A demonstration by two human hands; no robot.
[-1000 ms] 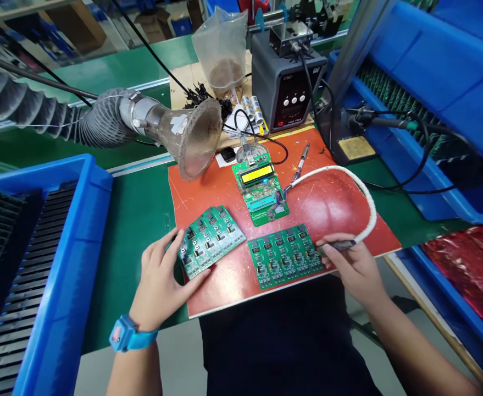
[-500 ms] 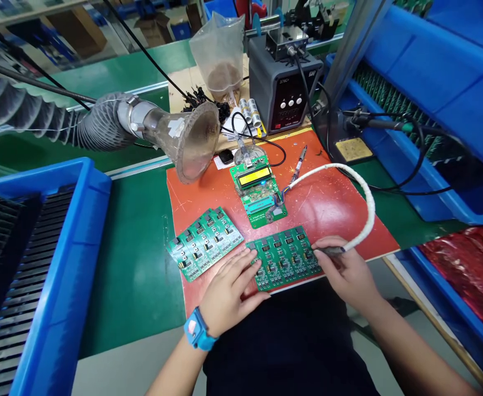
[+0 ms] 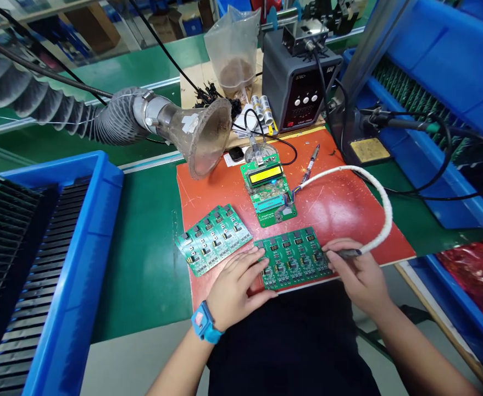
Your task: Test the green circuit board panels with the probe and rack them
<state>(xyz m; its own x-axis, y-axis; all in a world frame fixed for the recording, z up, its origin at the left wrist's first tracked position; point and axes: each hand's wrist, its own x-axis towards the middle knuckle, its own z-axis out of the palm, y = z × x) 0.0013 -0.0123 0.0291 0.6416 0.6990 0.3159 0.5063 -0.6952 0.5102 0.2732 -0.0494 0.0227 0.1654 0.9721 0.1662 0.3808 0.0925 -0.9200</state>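
Note:
A green circuit board panel (image 3: 293,258) with several small digit displays lies at the front edge of the red mat. My left hand (image 3: 239,283) rests over its left end, fingers stretched out and thumb near the front edge. In my right hand (image 3: 360,275) is a dark probe (image 3: 348,253) at the end of a white sleeved cable (image 3: 385,201). Its tip is at the panel's right end; my fingers hide the exact contact. The cable runs to a green programmer board (image 3: 269,190) with a lit yellow screen. Left of that, overlapping panels (image 3: 214,239) lie stacked.
A fume extraction funnel (image 3: 210,140) hangs over the mat's back left. Blue bins (image 3: 66,242) stand at the left and right (image 3: 443,181). A soldering station (image 3: 301,82) is at the back, with an iron (image 3: 406,124) in its holder and a pen (image 3: 311,164) nearby.
The whole view has shifted, so everything appears slightly further right. Both hands keep practically the same places at the panel, and the probe stays at its right end.

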